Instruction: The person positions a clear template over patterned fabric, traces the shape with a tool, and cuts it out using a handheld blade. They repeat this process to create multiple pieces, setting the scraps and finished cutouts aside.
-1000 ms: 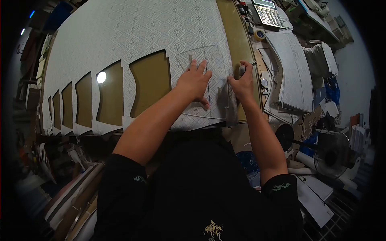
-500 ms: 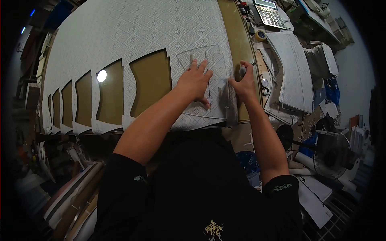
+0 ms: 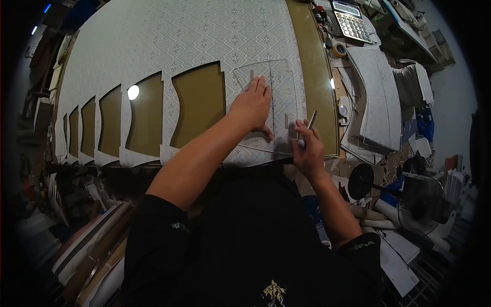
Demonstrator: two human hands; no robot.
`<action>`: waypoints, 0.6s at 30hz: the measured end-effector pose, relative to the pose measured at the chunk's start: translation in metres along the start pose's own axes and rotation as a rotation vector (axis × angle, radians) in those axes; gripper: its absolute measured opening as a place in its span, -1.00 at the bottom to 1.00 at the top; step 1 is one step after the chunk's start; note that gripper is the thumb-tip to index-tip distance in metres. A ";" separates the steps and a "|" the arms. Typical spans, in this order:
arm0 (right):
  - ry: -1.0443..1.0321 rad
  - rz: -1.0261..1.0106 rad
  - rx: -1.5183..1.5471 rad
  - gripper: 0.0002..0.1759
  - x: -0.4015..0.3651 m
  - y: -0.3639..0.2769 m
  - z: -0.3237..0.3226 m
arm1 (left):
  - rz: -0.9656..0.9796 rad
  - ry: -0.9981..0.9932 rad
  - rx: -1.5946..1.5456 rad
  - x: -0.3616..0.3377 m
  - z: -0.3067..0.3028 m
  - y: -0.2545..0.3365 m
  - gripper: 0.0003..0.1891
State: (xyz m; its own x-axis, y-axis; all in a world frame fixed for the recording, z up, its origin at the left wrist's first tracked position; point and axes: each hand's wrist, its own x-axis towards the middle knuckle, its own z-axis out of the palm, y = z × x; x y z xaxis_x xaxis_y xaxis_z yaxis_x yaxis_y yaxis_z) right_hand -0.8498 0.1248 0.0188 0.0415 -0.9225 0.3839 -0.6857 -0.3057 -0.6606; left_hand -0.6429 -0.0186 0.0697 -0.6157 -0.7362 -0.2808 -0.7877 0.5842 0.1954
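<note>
A clear template [image 3: 281,77] with lines on it lies over the patterned fabric [image 3: 204,30] near the table's front edge. My left hand [image 3: 251,107] rests flat on it, fingers spread, holding nothing. At the template's lower right edge, my right hand [image 3: 309,148] is closed on a thin pen-like tool [image 3: 312,119] whose upper end points up and away. The tool's lower end is hidden by the fingers. Left of the template, several curved openings in the fabric show the olive table surface [image 3: 199,102].
On the right are a calculator [image 3: 351,21], a roll of tape [image 3: 339,49] and a stack of cut fabric pieces [image 3: 379,97]. A fan [image 3: 422,202] stands at the lower right. Rolls of material [image 3: 92,245] lean at the lower left.
My right hand has moved down and toward me, from the fabric's right edge to the template's lower corner. The fabric's right edge, lifted before, now lies flat. My left hand stays on the template.
</note>
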 end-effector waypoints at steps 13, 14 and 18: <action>-0.167 -0.022 -0.071 -0.39 -0.013 -0.014 -0.004 | 0.047 0.017 0.035 0.003 0.001 0.002 0.52; -0.171 0.001 -0.060 -0.37 -0.014 -0.014 -0.003 | 0.049 0.024 0.027 0.005 0.005 0.001 0.51; -0.182 0.017 -0.062 -0.36 -0.012 -0.016 -0.003 | 0.058 0.005 0.027 0.006 0.003 0.000 0.52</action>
State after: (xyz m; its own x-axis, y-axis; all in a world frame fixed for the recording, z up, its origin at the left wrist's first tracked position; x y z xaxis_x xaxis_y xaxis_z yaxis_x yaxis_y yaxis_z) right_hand -0.8412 0.1418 0.0264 0.1564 -0.9566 0.2459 -0.7305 -0.2796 -0.6230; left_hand -0.6468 -0.0222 0.0651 -0.6602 -0.7029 -0.2648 -0.7502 0.6345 0.1860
